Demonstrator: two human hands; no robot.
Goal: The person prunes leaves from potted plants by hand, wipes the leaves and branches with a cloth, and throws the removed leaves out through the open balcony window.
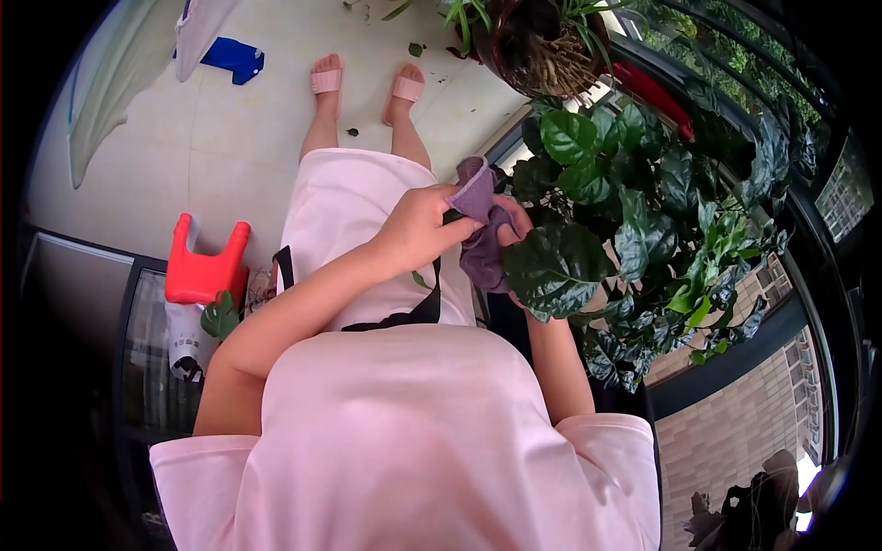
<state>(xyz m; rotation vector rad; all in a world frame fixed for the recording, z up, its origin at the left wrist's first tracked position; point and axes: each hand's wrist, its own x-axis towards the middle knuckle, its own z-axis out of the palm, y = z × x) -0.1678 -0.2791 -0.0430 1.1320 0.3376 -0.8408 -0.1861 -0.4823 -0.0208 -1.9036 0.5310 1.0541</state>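
A purple-grey cloth [481,255] hangs bunched up between my two hands, in front of my skirt. My left hand [418,230] pinches its upper part between thumb and fingers. A small bit of green shows beside those fingers; I cannot tell what it belongs to. On the other side of the cloth, my right hand [512,223] has its fingers curled around the fabric. Cloth and a large dark green leaf [558,269] hide part of that hand. This leaf belongs to the bushy potted plant [643,220] at my right, whose foliage reaches my right wrist.
A round pot [542,46] with a spiky plant stands at the top, by the railing window. To the left are a red plastic stool [207,266], a white bag [186,335] and a glass-fronted cabinet [152,358]. A blue item [234,61] and fallen leaves lie on the tiled floor [220,138].
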